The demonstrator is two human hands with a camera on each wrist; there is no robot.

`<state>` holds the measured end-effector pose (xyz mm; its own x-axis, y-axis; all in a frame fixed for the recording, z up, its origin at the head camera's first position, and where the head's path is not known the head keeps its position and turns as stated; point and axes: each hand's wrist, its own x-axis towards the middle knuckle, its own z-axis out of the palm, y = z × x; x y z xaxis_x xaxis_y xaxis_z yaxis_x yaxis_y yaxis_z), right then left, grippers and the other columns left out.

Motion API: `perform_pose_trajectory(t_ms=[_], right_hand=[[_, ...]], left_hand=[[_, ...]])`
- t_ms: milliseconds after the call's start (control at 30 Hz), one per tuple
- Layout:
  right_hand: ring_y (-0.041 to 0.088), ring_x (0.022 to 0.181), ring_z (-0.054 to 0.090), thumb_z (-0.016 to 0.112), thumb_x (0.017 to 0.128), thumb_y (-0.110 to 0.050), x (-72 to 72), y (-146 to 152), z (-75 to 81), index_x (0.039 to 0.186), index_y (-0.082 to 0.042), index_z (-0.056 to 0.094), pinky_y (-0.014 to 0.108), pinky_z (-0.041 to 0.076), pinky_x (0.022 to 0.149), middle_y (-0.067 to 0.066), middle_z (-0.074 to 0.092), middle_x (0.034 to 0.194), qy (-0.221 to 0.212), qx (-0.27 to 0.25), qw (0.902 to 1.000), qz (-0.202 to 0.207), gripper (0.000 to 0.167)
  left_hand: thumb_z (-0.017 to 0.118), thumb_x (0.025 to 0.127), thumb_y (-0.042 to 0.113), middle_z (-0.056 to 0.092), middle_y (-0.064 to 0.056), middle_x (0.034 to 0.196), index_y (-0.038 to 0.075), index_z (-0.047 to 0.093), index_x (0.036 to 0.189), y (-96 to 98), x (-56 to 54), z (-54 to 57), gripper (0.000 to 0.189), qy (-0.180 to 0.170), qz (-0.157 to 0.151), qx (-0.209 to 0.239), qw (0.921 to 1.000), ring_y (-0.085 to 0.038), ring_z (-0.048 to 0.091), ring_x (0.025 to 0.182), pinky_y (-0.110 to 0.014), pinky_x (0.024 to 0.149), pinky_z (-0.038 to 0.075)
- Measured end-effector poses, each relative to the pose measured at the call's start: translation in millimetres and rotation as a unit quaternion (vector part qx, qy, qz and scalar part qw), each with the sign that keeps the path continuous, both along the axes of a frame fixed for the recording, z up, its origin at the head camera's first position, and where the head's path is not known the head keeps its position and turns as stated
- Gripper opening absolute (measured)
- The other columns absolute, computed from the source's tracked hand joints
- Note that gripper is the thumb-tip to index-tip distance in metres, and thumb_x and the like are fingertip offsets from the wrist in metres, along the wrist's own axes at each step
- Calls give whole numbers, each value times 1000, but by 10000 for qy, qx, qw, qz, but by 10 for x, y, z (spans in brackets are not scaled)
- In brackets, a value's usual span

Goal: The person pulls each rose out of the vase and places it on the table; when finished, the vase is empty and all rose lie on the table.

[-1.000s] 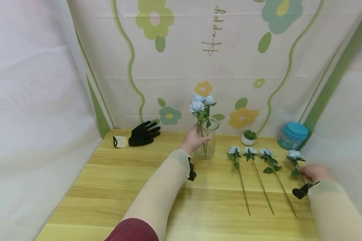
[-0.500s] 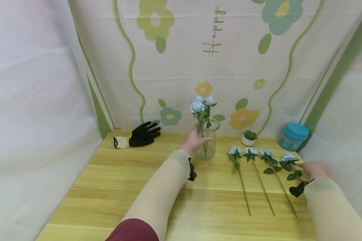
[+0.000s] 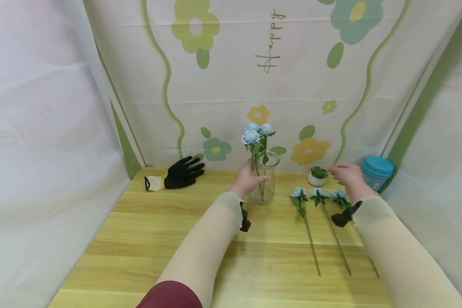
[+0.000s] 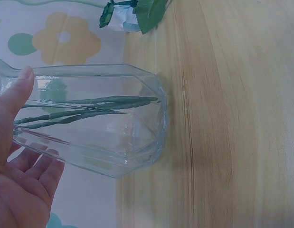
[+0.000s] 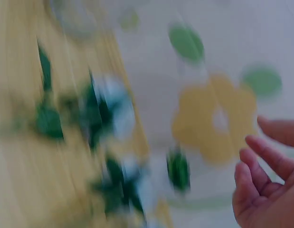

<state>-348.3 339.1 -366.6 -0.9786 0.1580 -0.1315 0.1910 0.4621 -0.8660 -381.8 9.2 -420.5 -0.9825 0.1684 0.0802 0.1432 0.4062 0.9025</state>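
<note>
My left hand (image 3: 247,179) grips a clear glass vase (image 3: 269,190) standing on the table. Its thumb and fingers wrap the vase's side in the left wrist view. Three pale blue roses (image 3: 250,136) rise out of the vase, and their green stems (image 4: 85,113) show through the glass. To the right, loose blue roses (image 3: 299,193) lie side by side, stems toward me; three show, the rightmost partly behind my right forearm. Above them my right hand (image 3: 347,176) hovers beside a small potted succulent (image 3: 318,173), its fingers loosely bent and holding nothing in the right wrist view.
A black work glove (image 3: 182,173) lies at the table's back left. A blue lidded tub (image 3: 378,171) stands in the back right corner, partly behind my right hand. A printed cloth backdrop (image 3: 223,85) rises at the table's rear edge, with white sheets on both sides.
My right hand let go of the rightmost loose rose after shifting it left, then moved up and left toward the succulent. My arm now hides that rose. The left hand stayed on the vase.
</note>
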Motion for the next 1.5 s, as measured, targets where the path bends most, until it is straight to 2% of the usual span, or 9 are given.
perform_pose_trajectory(t_ms=[167, 333, 567, 667, 900, 1067, 1233, 1333, 1500], right_hand=[[43, 134, 37, 62, 98, -40, -67, -713, 8, 150, 1, 36, 54, 34, 108, 26, 37, 149, 251, -130, 9914, 1277, 71], [39, 138, 33, 71, 92, -41, -75, -1220, -120, 157, -8, 22, 56, 28, 111, 21, 34, 153, 146, -280, 9838, 1765, 87], [37, 140, 30, 77, 89, -30, -107, -1612, -341, 154, -8, 29, 54, 29, 111, 19, 36, 151, 516, -637, 9908, 1076, 84], [36, 140, 31, 79, 87, -25, -138, -1680, -397, 153, -7, 31, 54, 30, 111, 19, 37, 151, 778, -928, 9893, 817, 83], [34, 132, 41, 82, 83, -22, -181, -1760, -438, 144, -7, 42, 52, 35, 107, 16, 47, 143, 1063, -1194, 9845, 716, 74], [34, 132, 41, 81, 84, -26, -177, -1810, -442, 138, -9, 46, 52, 39, 104, 14, 46, 143, 1052, -968, 9867, 775, 66], [36, 138, 33, 80, 85, -32, -160, -1830, -439, 141, -11, 44, 54, 36, 106, 15, 38, 151, 1027, -681, 9897, 723, 70], [35, 138, 34, 81, 84, -34, -165, -1830, -452, 143, -13, 44, 54, 37, 106, 14, 38, 151, 1028, -615, 9906, 663, 73], [33, 135, 38, 81, 83, -38, -216, -1840, -513, 143, -15, 45, 51, 40, 104, 12, 40, 149, 1067, -566, 9907, 623, 74]], left_hand=[[83, 80, 38, 46, -12, 148, 19, 41, 142, 25, 12, -4, 78, 44, -34, -32, 10000, -31, 46, 132, -46, 104, 41], [83, 80, 40, 48, -10, 147, 19, 42, 142, 54, 6, -9, 77, 145, -83, -23, 9999, -28, 44, 133, -46, 105, 40], [80, 85, 29, 47, -15, 147, 16, 41, 143, 82, -2, -9, 71, 301, -68, -135, 9994, -28, 44, 134, -39, 105, 41], [80, 86, 25, 47, -15, 147, 16, 41, 142, 91, 1, -15, 69, 323, -65, -126, 9994, -28, 45, 134, -39, 105, 41], [81, 84, 28, 45, -10, 150, 18, 40, 146, 54, 3, -47, 75, 365, -130, 16, 9992, -26, 42, 136, -39, 107, 39], [82, 83, 28, 43, -14, 150, 15, 37, 148, -87, -27, -38, 81, 388, -578, -29, 9976, -29, 40, 137, -43, 109, 36], [74, 90, 22, 31, -19, 156, 9, 24, 156, -317, -63, 63, 83, 51, -1171, -439, 9921, -36, 32, 141, -50, 111, 31], [65, 94, 12, 35, -18, 154, 5, 34, 152, -446, -77, 173, 66, -52, -891, -291, 9956, -37, 37, 137, -49, 109, 35], [65, 95, 14, 58, -15, 133, 4, 60, 133, -547, -77, 387, 39, 239, -84, 700, 9972, -30, 53, 122, -43, 101, 44]])
